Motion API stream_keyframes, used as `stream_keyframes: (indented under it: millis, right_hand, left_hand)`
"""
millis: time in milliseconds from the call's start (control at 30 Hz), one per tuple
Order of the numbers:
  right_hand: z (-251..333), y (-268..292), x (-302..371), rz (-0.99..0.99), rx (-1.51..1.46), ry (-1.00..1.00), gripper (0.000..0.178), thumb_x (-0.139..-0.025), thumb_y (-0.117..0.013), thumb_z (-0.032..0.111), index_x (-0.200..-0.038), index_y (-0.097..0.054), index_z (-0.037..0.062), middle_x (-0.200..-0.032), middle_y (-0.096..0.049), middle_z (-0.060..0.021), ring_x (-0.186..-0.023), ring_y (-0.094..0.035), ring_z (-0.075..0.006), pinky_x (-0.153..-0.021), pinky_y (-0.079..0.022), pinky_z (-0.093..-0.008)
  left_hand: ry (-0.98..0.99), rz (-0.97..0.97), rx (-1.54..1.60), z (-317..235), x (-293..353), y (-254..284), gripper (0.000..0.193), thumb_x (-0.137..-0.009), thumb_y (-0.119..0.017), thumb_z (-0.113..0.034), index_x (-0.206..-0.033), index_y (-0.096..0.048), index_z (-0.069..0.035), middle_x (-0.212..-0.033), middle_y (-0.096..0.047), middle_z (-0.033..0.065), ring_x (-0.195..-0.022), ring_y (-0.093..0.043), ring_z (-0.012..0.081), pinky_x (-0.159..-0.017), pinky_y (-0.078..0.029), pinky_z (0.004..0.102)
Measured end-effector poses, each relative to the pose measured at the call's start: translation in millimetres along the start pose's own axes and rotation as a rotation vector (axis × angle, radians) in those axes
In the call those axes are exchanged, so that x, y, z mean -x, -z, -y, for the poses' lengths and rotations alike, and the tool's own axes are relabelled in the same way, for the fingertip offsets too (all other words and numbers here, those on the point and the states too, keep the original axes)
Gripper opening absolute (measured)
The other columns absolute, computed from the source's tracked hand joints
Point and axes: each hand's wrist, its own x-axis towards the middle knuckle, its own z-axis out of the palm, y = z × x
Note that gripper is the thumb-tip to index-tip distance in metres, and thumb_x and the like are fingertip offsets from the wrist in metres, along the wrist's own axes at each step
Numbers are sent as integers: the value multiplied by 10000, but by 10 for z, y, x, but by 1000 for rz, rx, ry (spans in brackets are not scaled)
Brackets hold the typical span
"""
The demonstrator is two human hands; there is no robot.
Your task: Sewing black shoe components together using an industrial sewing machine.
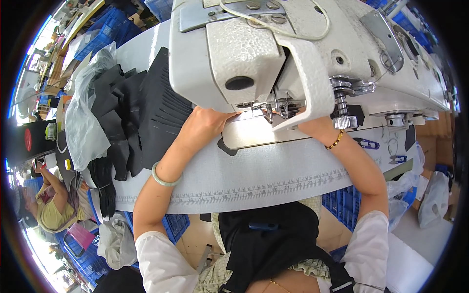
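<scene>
A white sewing machine (246,53) fills the upper middle, with its presser foot (267,113) over a lit metal bed plate (251,133). My left hand (207,124) reaches in from the left beside the machine head. A fingertip points toward the presser foot; the other fingers are hidden behind the head. On the right, my right hand (316,128) lies next to the white guard arm, which covers its fingers. Whatever either hand touches under the head cannot be made out. Close to my left hand lies a fanned stack of dark fabric pieces (163,110).
More dark cloth pieces (115,97) and a clear plastic bag (85,117) lie at the left. Blue-handled thread snips (366,143) rest right of my right wrist. A measuring scale (254,189) runs along the table's near edge. Another person (56,200) sits far left.
</scene>
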Motion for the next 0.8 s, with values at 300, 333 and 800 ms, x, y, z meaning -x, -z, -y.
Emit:
stream_keyframes:
  millis: [300, 333, 800]
  right_hand:
    - [-46, -119, -32, -129, 99, -52, 155, -787, -604, 129, -909, -699, 140, -741, -661, -93, -681, -648, -257, -599, -515, -381]
    - [-48, -125, -42, -91, 110, -68, 171, -792, -601, 129, -928, -704, 149, -746, -665, -93, -684, -649, -256, -603, -516, -383]
    - [-274, -335, -4, 154, -7, -64, 80, -761, -580, 86, -761, -626, 21, -721, -622, -153, -642, -622, -284, -593, -497, -399]
  left_hand:
    - [19, -60, 42, -11, -23, -7, 296, -708, -632, 44, -967, -709, -79, -860, -658, 141, -733, -634, 337, -690, -529, 399]
    - [21, -62, 21, 7, -18, -13, 278, -722, -627, 44, -969, -696, -64, -859, -653, 144, -740, -633, 343, -687, -528, 402]
    - [-10, -75, -48, 36, 2, -24, 170, -730, -605, 52, -886, -654, 1, -895, -636, 162, -776, -620, 357, -674, -520, 407]
